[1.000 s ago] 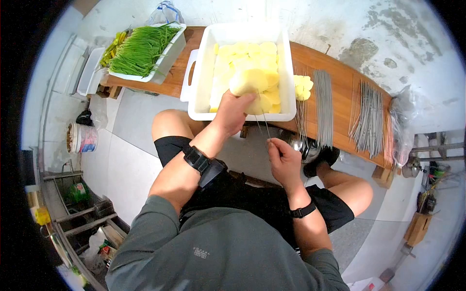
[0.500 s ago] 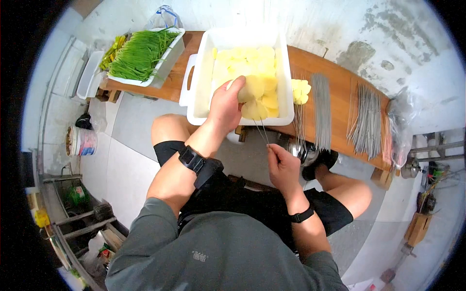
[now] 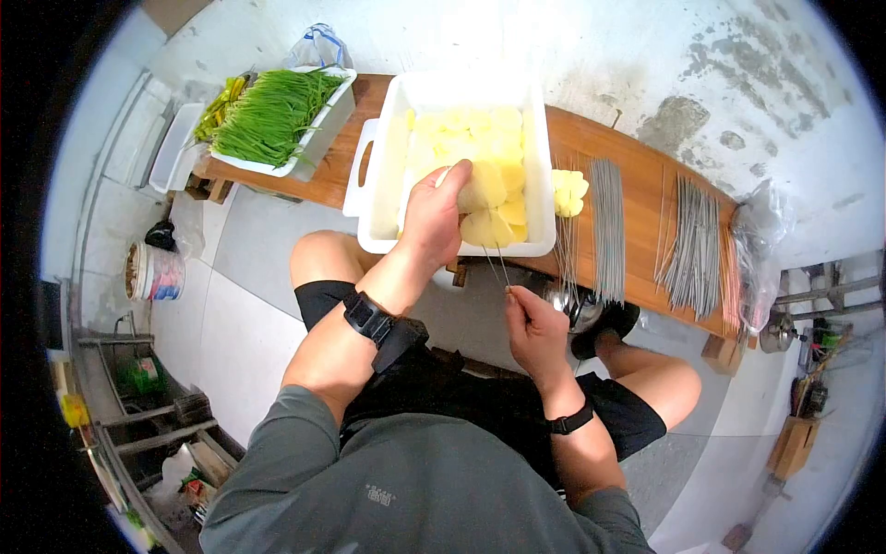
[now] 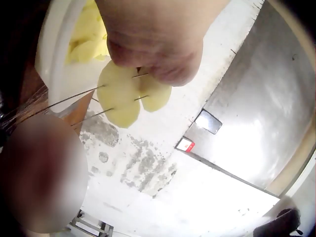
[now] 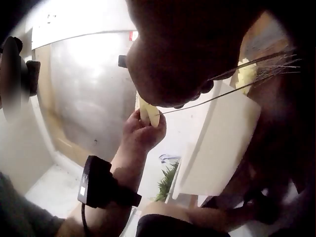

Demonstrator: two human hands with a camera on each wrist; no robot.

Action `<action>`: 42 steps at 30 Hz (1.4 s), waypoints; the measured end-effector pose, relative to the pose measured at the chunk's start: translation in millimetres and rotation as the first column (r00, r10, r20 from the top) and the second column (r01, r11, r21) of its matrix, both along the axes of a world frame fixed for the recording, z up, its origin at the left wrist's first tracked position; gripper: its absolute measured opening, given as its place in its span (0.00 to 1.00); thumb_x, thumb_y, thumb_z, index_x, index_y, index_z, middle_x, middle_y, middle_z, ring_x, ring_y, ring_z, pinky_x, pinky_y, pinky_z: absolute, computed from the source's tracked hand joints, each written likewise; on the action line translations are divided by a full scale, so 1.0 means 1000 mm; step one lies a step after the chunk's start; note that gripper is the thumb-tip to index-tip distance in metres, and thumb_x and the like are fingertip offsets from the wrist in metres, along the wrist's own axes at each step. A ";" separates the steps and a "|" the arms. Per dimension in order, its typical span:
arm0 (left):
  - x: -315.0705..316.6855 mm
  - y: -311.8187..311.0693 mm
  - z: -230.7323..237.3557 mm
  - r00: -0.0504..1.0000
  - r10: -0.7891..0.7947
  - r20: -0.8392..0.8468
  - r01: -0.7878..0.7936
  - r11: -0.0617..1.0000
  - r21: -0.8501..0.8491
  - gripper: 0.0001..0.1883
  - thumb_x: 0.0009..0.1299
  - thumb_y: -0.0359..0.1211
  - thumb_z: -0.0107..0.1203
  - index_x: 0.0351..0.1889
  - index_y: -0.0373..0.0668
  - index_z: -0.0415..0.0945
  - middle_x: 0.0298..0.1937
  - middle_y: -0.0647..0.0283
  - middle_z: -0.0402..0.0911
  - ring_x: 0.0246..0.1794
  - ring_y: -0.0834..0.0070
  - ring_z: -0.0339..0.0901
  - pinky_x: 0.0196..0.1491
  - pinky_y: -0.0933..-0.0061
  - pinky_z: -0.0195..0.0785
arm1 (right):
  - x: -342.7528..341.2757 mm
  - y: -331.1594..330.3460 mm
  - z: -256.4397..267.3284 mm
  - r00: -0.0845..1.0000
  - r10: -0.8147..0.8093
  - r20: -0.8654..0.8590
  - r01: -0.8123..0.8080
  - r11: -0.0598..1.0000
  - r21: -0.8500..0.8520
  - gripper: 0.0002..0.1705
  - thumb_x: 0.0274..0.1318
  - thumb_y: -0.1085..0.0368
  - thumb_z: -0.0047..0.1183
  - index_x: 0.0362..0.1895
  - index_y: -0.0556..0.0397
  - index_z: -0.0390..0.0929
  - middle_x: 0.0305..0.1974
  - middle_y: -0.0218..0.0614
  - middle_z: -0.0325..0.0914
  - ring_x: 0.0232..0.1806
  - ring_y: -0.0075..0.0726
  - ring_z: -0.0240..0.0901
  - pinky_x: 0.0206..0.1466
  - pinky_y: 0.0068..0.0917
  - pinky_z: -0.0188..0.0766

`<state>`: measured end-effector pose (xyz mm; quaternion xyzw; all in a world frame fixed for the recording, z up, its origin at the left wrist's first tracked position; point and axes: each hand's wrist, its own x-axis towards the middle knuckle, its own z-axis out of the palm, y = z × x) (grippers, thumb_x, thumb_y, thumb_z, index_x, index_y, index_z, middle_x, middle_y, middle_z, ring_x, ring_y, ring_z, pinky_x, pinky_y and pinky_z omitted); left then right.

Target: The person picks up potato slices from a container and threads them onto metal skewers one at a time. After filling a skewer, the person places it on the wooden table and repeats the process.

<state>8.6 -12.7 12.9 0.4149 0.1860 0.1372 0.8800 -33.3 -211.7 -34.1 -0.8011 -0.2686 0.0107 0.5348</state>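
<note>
In the head view my left hand (image 3: 432, 214) holds thin round yellow potato slices (image 3: 482, 187) over the front of a white plastic bin (image 3: 471, 92), thumb on top. Two thin metal skewers (image 3: 496, 268) run into the slices. My right hand (image 3: 538, 334) pinches their lower ends, its fingers curled, just in front of the bin. The left wrist view shows the skewers passing through overlapping slices (image 4: 121, 101), beneath the left hand (image 4: 158, 44). More potato slices (image 3: 466, 129) fill the bin.
Beside the bin on the wooden bench (image 3: 637, 212) lie threaded potato slices (image 3: 569, 192) and bundles of metal skewers (image 3: 607, 231). A tub of green chives (image 3: 272, 120) stands at the left. A clear plastic bag (image 3: 764, 245) hangs at the bench's right end.
My left hand has turned and drawn slightly left, its thumb now pointing up. A potato slice now shows lower on the skewers. My right hand keeps its pinch, nearly in place.
</note>
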 end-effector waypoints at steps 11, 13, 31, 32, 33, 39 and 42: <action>0.001 -0.004 0.008 0.999 0.036 -0.021 -0.036 0.999 0.012 0.16 0.73 0.36 0.47 0.49 0.31 0.73 0.47 0.56 0.80 0.45 0.69 0.80 0.49 0.69 0.73 | 0.000 0.000 -0.008 0.988 -0.007 0.152 0.007 1.000 0.000 0.10 0.51 0.73 0.58 0.41 0.55 0.79 0.27 0.46 0.77 0.26 0.49 0.77 0.29 0.34 0.73; 0.002 -0.001 0.004 1.000 0.024 -0.005 -0.024 1.000 0.011 0.16 0.73 0.35 0.47 0.49 0.31 0.73 0.46 0.56 0.80 0.45 0.69 0.80 0.49 0.69 0.74 | 0.000 -0.001 -0.011 0.969 0.017 0.247 -0.011 1.000 -0.025 0.11 0.51 0.74 0.58 0.41 0.56 0.78 0.25 0.45 0.76 0.24 0.48 0.76 0.27 0.34 0.72; -0.008 -0.019 -0.017 0.991 -0.081 -0.104 0.080 0.997 -0.018 0.15 0.73 0.34 0.47 0.47 0.29 0.73 0.43 0.57 0.81 0.39 0.72 0.80 0.42 0.71 0.77 | 0.003 0.010 -0.021 0.987 -0.064 -0.146 0.076 0.994 0.080 0.08 0.59 0.67 0.56 0.40 0.58 0.80 0.30 0.45 0.80 0.28 0.36 0.79 0.34 0.27 0.73; -0.008 -0.019 -0.017 0.989 -0.078 -0.123 0.077 0.997 -0.013 0.15 0.73 0.34 0.48 0.47 0.29 0.73 0.42 0.57 0.81 0.39 0.73 0.80 0.43 0.71 0.76 | 0.003 0.010 -0.024 0.987 -0.064 -0.145 0.076 0.994 0.080 0.08 0.59 0.67 0.56 0.40 0.58 0.80 0.30 0.45 0.80 0.28 0.36 0.79 0.34 0.27 0.73; -0.009 -0.018 -0.017 0.990 -0.077 -0.122 0.075 0.997 -0.014 0.15 0.73 0.34 0.48 0.47 0.29 0.73 0.42 0.57 0.81 0.39 0.73 0.80 0.43 0.71 0.76 | 0.003 0.009 -0.027 0.979 -0.055 -0.195 0.074 0.993 0.093 0.09 0.59 0.67 0.56 0.41 0.58 0.79 0.30 0.45 0.81 0.28 0.35 0.79 0.35 0.27 0.73; -0.002 -0.005 -0.023 0.987 -0.061 -0.147 0.062 0.998 0.005 0.16 0.74 0.36 0.47 0.47 0.30 0.74 0.42 0.57 0.81 0.39 0.72 0.80 0.44 0.71 0.76 | -0.003 0.004 -0.026 0.973 0.009 -0.232 0.012 0.996 0.088 0.10 0.58 0.66 0.57 0.42 0.59 0.78 0.31 0.44 0.80 0.29 0.34 0.78 0.36 0.26 0.72; -0.003 -0.002 -0.018 0.986 -0.065 -0.154 0.065 0.998 -0.006 0.16 0.75 0.36 0.47 0.48 0.31 0.73 0.45 0.56 0.80 0.41 0.71 0.80 0.45 0.70 0.76 | -0.007 0.001 -0.034 0.977 0.036 -0.212 -0.027 0.998 0.048 0.10 0.60 0.66 0.55 0.43 0.59 0.77 0.28 0.36 0.77 0.28 0.26 0.72 0.35 0.23 0.70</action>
